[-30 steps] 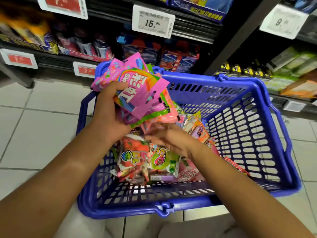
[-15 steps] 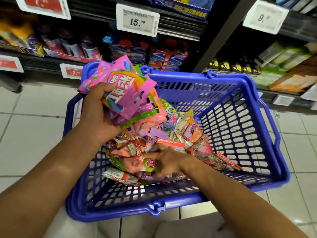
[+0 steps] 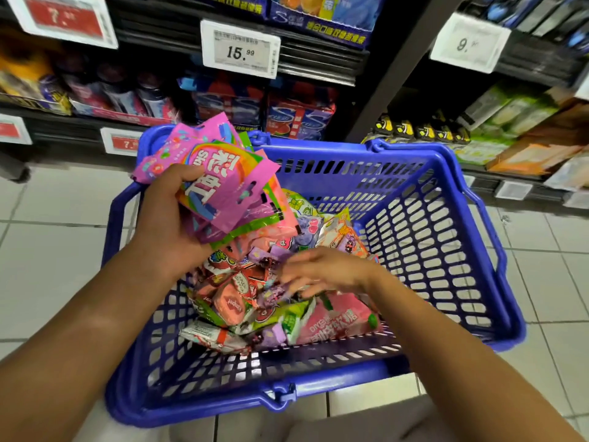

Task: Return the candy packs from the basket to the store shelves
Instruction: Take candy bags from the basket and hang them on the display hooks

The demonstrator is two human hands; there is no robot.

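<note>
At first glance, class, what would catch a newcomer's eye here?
The blue basket fills the middle, on the tiled floor before the shelves. The left hand grips a fan of pink packs above its left rim. The right hand, blurred, reaches into the candy pile inside.

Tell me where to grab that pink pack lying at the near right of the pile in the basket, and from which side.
Pinch the pink pack by its near right corner, coming from above. It lies flat on the basket floor, that end is uncovered, and other packs overlap its left end.

1 blue basket (image 3: 446, 237), 2 hands, 5 price tags
</note>
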